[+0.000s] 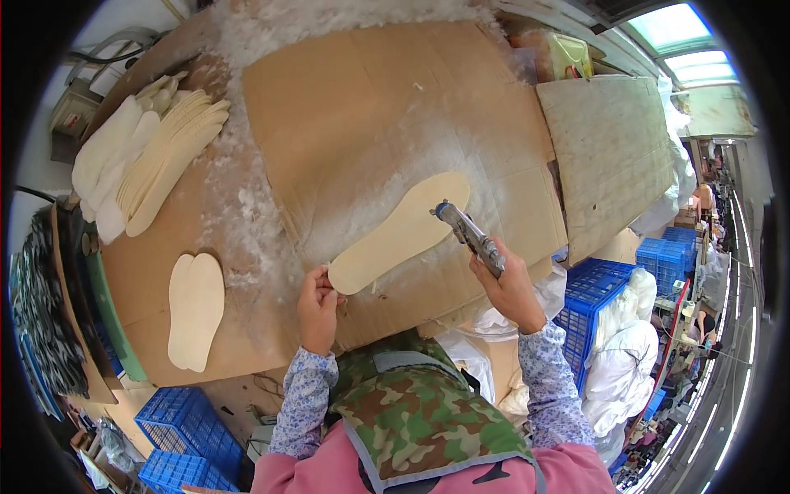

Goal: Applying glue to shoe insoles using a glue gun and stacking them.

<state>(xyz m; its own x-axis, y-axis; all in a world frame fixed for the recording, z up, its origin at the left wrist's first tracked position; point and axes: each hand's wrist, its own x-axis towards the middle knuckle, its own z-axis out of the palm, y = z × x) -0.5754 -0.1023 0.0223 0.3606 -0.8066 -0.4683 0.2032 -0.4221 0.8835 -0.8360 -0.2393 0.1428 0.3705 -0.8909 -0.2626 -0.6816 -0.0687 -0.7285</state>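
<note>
A cream insole [401, 233] lies slantwise on a cardboard sheet [346, 107] in the middle of the table. My left hand [318, 309] pinches its narrower near end between thumb and fingers. In my right hand [512, 286] is a metal spray gun [471, 236], its nozzle pointing at the wider far end of the insole. The nozzle sits just over the surface; whether it touches, I cannot tell. Two more insoles [196, 311] lie overlapped to the left of my left hand.
At the far left are a fanned pile of insoles [169, 156] and white fluffy pieces [107, 160]. Pale fluff [255, 214] coats the table. Blue crates stand below the table at left [189, 424] and right [594, 300]. Another cardboard sheet [609, 156] lies at the right.
</note>
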